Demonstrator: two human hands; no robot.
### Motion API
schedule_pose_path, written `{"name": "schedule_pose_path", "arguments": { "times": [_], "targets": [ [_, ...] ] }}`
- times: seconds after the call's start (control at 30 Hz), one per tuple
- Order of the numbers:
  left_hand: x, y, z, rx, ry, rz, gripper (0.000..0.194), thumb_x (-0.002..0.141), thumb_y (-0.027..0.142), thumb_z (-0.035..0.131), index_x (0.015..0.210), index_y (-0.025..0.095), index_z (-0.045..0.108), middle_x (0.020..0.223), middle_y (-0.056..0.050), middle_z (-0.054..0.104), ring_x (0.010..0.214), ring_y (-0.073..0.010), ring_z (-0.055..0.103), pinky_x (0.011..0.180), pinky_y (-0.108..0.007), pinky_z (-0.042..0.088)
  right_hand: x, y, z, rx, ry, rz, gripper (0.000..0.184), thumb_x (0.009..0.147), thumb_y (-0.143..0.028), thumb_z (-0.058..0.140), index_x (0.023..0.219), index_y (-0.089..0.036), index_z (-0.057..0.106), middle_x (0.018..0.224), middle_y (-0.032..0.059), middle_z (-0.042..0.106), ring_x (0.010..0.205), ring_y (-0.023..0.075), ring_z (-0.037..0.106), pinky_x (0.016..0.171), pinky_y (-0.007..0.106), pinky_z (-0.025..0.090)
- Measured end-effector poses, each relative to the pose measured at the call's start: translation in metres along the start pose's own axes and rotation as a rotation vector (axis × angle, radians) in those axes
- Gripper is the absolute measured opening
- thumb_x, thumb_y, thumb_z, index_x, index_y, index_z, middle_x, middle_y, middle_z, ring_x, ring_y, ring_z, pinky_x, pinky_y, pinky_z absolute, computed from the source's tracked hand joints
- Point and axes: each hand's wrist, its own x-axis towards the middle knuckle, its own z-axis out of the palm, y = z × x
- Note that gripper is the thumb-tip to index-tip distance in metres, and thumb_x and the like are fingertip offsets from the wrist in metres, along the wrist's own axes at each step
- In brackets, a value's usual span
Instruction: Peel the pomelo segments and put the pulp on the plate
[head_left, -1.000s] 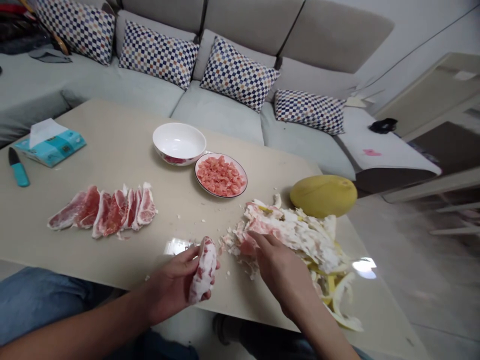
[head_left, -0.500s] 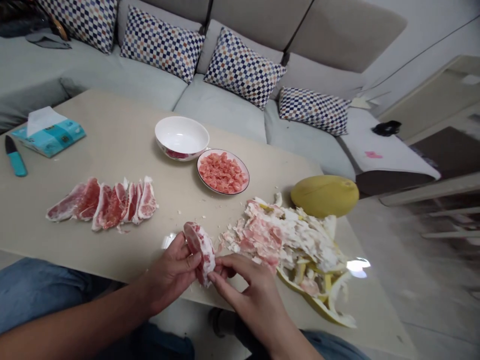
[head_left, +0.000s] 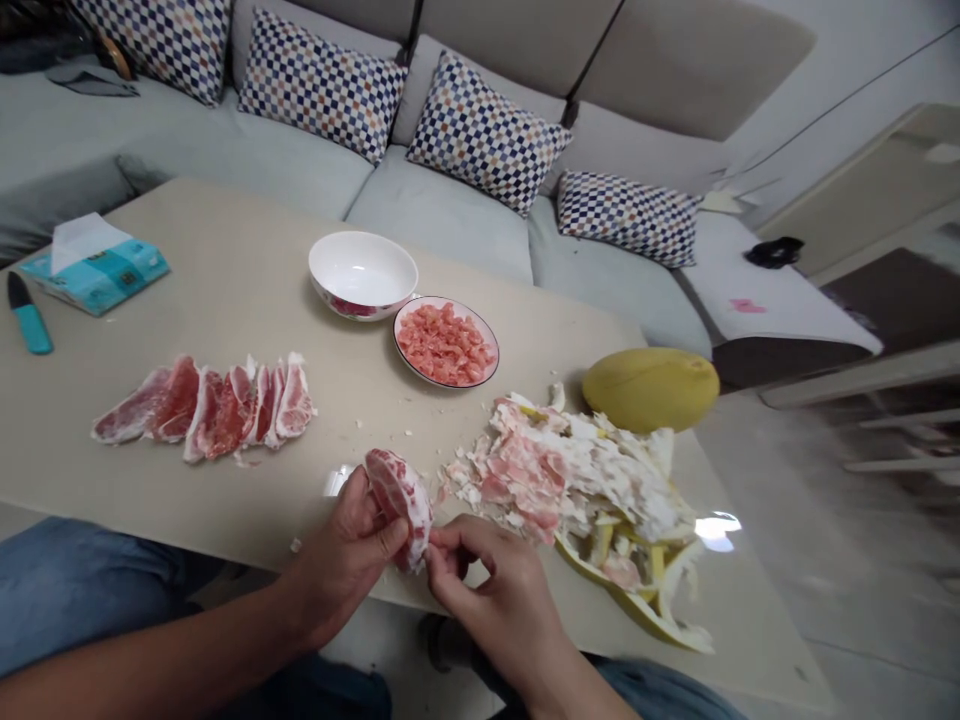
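Observation:
A pomelo segment [head_left: 399,508], pink with white pith along its edge, stands tilted in my left hand [head_left: 351,560], with the thumb across its near face. My right hand [head_left: 495,590] pinches the segment's lower right edge between thumb and forefinger; the exact bit in the pinch is too small to make out. Several more pomelo segments [head_left: 225,408] lie in a row on the table to the left. Beyond my hands is a plate [head_left: 486,374] of peeled pink pulp [head_left: 444,345]. Torn membrane and pith [head_left: 555,470] are heaped to the right.
Behind the plate stands a white bowl [head_left: 363,270]. A whole yellow pomelo [head_left: 649,390] lies beyond the heap, with curved rind [head_left: 660,622] nearer me. At the far left are a knife [head_left: 31,322] and a blue tissue pack [head_left: 109,278]. A sofa [head_left: 442,220] borders the table [head_left: 247,240].
My right thumb and forefinger have drawn together more tightly at the segment's edge. The segment has turned slightly in my left hand. Everything on the table stays put.

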Motion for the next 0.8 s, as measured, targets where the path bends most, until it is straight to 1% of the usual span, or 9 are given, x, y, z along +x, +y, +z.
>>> {"name": "schedule_pose_path", "arguments": {
  "times": [0.13, 0.23, 0.3, 0.4, 0.5, 0.6, 0.7, 0.8],
  "targets": [
    [0.001, 0.001, -0.001, -0.035, -0.007, -0.022, 0.033, 0.078, 0.019, 0.073, 0.106, 0.024, 0.057, 0.099, -0.003, 0.06, 0.092, -0.0167, 0.054, 0.08, -0.028, 0.041, 0.006, -0.002, -0.011, 0.073, -0.091, 0.016, 0.014, 0.083, -0.019, 0.058, 0.077, -0.019, 0.071, 0.061, 0.0002, 0.067, 0.054, 0.0121, 0.06, 0.053, 0.02, 0.047],
    [0.0, 0.0, -0.002, -0.063, -0.016, -0.011, 0.035, 0.077, 0.018, 0.074, 0.107, 0.025, 0.057, 0.098, -0.002, 0.06, 0.096, -0.0174, 0.053, 0.084, -0.03, 0.04, 0.007, -0.002, -0.014, 0.092, -0.134, 0.026, 0.015, 0.084, -0.021, 0.059, 0.078, -0.019, 0.072, 0.063, 0.0008, 0.068, 0.054, 0.0126, 0.061, 0.052, 0.02, 0.048],
    [-0.001, -0.001, -0.002, -0.069, -0.008, -0.004, 0.038, 0.077, 0.019, 0.075, 0.109, 0.026, 0.057, 0.097, -0.002, 0.059, 0.096, -0.0172, 0.053, 0.084, -0.03, 0.04, 0.008, -0.001, -0.012, 0.073, -0.12, 0.011, 0.018, 0.085, -0.022, 0.058, 0.073, -0.019, 0.071, 0.06, 0.0007, 0.067, 0.052, 0.0127, 0.06, 0.051, 0.02, 0.047],
    [-0.003, -0.003, -0.002, -0.058, 0.021, 0.011, 0.041, 0.075, 0.02, 0.075, 0.111, 0.027, 0.057, 0.101, -0.002, 0.06, 0.099, -0.0179, 0.053, 0.086, -0.031, 0.038, 0.007, -0.001, -0.005, 0.054, -0.087, 0.005, 0.018, 0.082, -0.021, 0.058, 0.068, -0.019, 0.068, 0.056, -0.0001, 0.064, 0.048, 0.0125, 0.058, 0.048, 0.02, 0.045],
    [-0.004, -0.005, -0.003, -0.039, 0.035, 0.048, 0.04, 0.077, 0.018, 0.073, 0.112, 0.027, 0.057, 0.099, -0.002, 0.059, 0.099, -0.0177, 0.053, 0.092, -0.033, 0.036, 0.007, -0.002, 0.003, 0.046, -0.026, 0.046, 0.017, 0.078, -0.019, 0.058, 0.064, -0.018, 0.066, 0.053, -0.0007, 0.062, 0.046, 0.0122, 0.056, 0.046, 0.02, 0.044],
    [-0.004, -0.005, -0.003, -0.044, 0.019, 0.056, 0.037, 0.079, 0.017, 0.071, 0.112, 0.026, 0.057, 0.096, -0.001, 0.058, 0.094, -0.0163, 0.053, 0.092, -0.032, 0.036, 0.007, -0.001, 0.008, 0.045, 0.009, 0.098, 0.017, 0.076, -0.019, 0.055, 0.061, -0.018, 0.064, 0.052, -0.0006, 0.061, 0.046, 0.0121, 0.055, 0.045, 0.02, 0.043],
    [-0.002, 0.0, -0.002, -0.108, -0.006, -0.036, 0.032, 0.079, 0.019, 0.072, 0.108, 0.023, 0.058, 0.094, -0.002, 0.058, 0.09, -0.0159, 0.055, 0.088, -0.031, 0.039, 0.007, -0.002, 0.008, 0.045, 0.011, 0.109, 0.018, 0.077, -0.02, 0.054, 0.062, -0.018, 0.063, 0.053, -0.0006, 0.06, 0.047, 0.0116, 0.054, 0.045, 0.019, 0.043],
    [0.0, 0.006, -0.002, -0.161, -0.023, -0.155, 0.028, 0.078, 0.023, 0.073, 0.102, 0.019, 0.059, 0.09, -0.003, 0.059, 0.086, -0.0163, 0.057, 0.083, -0.03, 0.042, 0.005, -0.004, 0.008, 0.023, 0.03, 0.069, 0.015, 0.074, -0.016, 0.052, 0.062, -0.018, 0.06, 0.052, -0.0022, 0.056, 0.047, 0.0107, 0.051, 0.046, 0.019, 0.041]
  ]
}}
